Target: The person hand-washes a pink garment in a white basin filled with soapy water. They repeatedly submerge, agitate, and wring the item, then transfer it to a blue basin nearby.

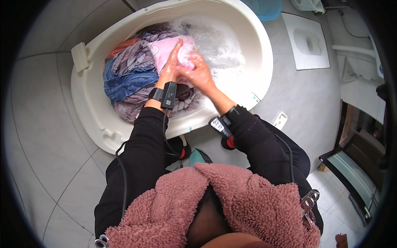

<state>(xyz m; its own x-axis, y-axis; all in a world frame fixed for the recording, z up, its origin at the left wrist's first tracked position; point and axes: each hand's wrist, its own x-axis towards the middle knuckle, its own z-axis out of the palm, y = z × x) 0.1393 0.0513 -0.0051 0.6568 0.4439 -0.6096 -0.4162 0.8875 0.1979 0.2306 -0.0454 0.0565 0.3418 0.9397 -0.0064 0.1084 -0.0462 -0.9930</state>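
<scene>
A wet pink cloth (161,52) is between my two hands, over a white plastic tub (263,65). My left hand (172,62) lies against the cloth with its thumb and fingers stretched upward. My right hand (198,71) is closed around a bunched part of it, just right of the left. Below and left of the hands lies a heap of wet laundry: a blue denim-like garment (130,83), a purple-grey leaf-patterned cloth (133,59) and an orange piece (124,46). Foamy water (223,46) fills the tub's right part.
A white soap holder (80,57) sits on the tub's left rim. A squat toilet (310,43) is set in the floor at right, with a blue basin (266,9) at the top. A white slotted piece (280,121) lies on the grey floor. Cables run along both sleeves.
</scene>
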